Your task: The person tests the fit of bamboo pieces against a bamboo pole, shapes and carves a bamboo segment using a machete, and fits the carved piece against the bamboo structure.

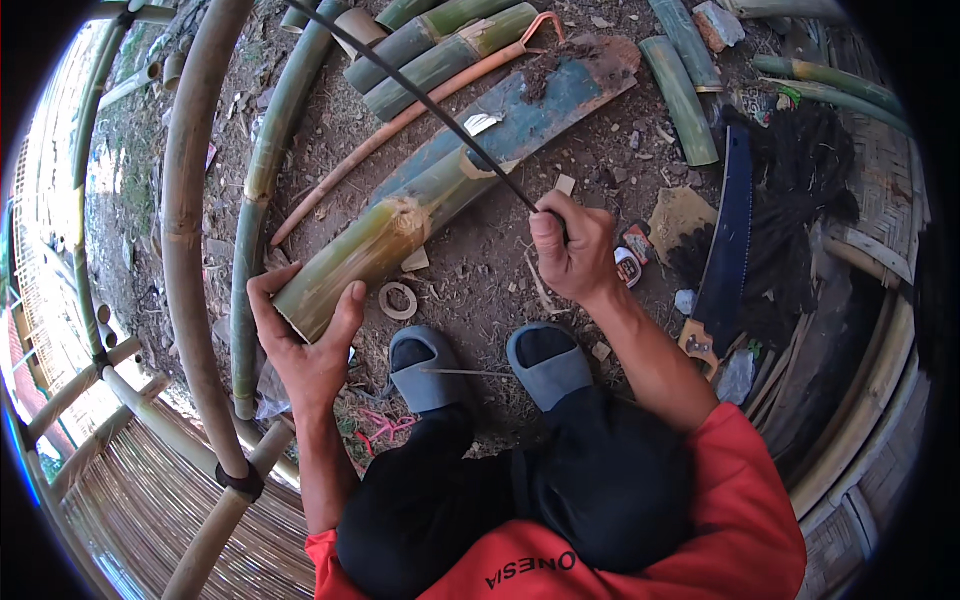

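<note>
A thick green bamboo section (375,240) with a pale brown node lies slanted in front of me. Its near end sits in my left hand (305,345), thumb on one side and fingers on the other. My right hand (575,250) is closed around the near end of a long thin dark rod (430,105). That rod runs up and to the left, crossing above the bamboo's far end and on toward the top edge. Beneath the far part of the bamboo rests a worn blue board (560,95) with dark dirt on it.
A handsaw (727,220) lies at the right beside dark fibres (800,180). Cut bamboo pieces (680,100) and an orange-brown stick (370,150) are scattered at the far side. A tape roll (398,300) lies near my sandals (425,368). Bamboo rails (190,200) stand at left.
</note>
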